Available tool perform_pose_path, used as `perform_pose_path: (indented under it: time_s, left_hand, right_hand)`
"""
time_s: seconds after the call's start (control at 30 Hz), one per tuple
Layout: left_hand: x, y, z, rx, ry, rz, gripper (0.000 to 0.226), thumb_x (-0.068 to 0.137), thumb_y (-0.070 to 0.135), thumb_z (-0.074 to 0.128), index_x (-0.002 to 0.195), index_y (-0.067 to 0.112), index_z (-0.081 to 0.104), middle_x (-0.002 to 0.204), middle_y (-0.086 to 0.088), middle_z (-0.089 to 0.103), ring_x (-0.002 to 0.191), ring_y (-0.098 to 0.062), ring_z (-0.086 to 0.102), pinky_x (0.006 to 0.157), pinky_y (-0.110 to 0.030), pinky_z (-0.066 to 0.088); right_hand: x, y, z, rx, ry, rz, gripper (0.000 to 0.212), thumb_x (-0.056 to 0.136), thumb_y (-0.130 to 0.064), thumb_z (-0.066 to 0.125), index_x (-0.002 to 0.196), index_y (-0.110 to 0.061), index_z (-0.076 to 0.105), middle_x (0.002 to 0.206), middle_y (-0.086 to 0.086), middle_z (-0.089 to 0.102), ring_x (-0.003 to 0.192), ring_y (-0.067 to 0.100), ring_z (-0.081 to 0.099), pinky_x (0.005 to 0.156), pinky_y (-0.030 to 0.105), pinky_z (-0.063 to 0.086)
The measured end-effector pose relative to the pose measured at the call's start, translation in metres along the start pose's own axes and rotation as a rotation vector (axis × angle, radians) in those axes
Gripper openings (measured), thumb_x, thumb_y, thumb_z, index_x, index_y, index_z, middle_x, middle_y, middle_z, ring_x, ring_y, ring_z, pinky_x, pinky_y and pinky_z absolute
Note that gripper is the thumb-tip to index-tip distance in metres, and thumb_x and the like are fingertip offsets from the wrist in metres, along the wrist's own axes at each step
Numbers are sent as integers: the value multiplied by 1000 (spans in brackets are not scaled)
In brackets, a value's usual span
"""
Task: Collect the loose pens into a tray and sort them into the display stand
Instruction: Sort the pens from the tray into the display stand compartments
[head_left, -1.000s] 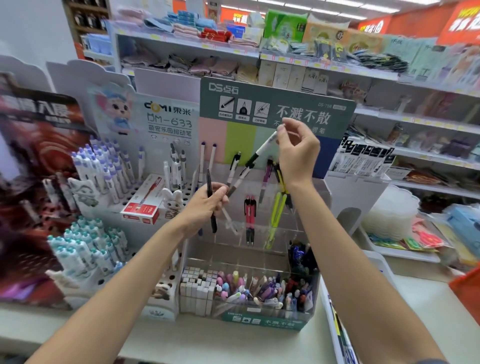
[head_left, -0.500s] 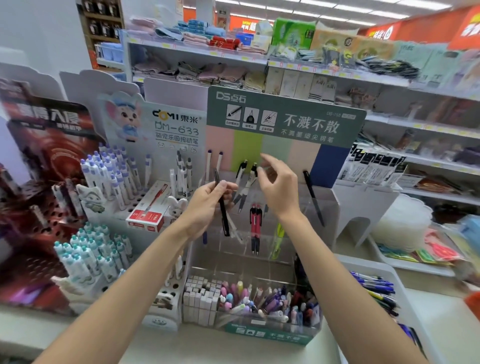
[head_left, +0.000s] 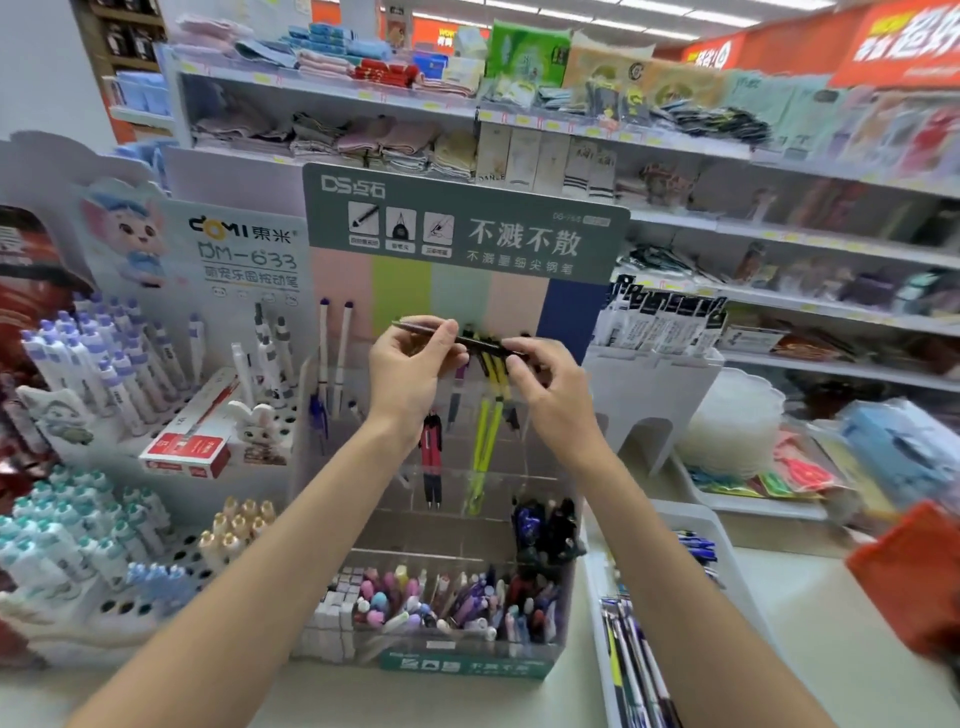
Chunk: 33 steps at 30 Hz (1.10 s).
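Many stocked shelves (head_left: 571, 130) behind display stand (head_left: 462, 228) on counter (head_left: 810, 649).

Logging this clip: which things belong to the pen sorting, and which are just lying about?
Job: dark pen, pinched by left hand and right hand; display stand; white tray of pens.
Lying about: red box; rabbit figure; folded cloths on the shelf.

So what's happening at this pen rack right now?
A person holds one dark pen level in front of the clear display stand, the left hand gripping one end and the right hand pinching the other. It is not yet slotted in. More loose pens lie in the white tray.
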<state>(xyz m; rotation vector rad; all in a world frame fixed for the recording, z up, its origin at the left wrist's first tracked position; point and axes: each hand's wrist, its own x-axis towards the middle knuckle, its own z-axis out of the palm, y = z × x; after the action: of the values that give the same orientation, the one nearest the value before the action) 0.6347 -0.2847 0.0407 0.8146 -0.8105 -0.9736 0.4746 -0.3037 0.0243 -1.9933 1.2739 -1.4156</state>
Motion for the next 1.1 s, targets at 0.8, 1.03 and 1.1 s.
perform_pose_path:
  time_s: [0.8,1.03,1.1]
  left_hand:
    - [-22,-37,-13,575,-300,0,12,89,14,73,90,24,67,85,3,69,78,-7,63,72,-19,51]
    - [-19,-37,-15,565,-324,-14,8,89,14,73,93,19,68,89,-2,70,80,-9,64,71,-19,53]
    - [-20,-38,-12,565,-324,-17,7,89,14,73,93,18,68,88,-3,70,77,-9,63,71,-19,53]
  right_hand:
    - [17,17,-38,-259,302,-175,30,91,0,63,120,-2,59,106,9,67,84,12,62,80,31,56]
    - [29,-1,-51,-274,513,-282,25,92,-1,61,117,0,57,104,2,65,78,14,64,74,19,53]
    - [22,12,-44,-331,369,-249,27,91,1,61,118,-1,58,104,10,68,84,20,66,78,32,57]
